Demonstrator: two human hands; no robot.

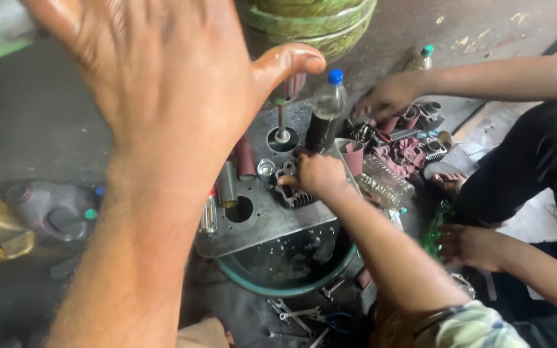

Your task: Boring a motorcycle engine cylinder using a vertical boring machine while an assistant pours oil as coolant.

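Left hand (162,77): raised right up at the camera, fingers spread wide, holding nothing, looks oily
Right hand (317,175): down on the finned metal engine part (294,193), fingers curled over its top, gripping it
Engine part: sitting on the grey metal plate (272,222) with round holes, over a green basin (285,283)
Bottle (325,113): blue cap, dark liquid, standing just behind the right hand
Another person's hand (388,96): rummaging in small parts further right
Floor: spanners (298,314) near basin
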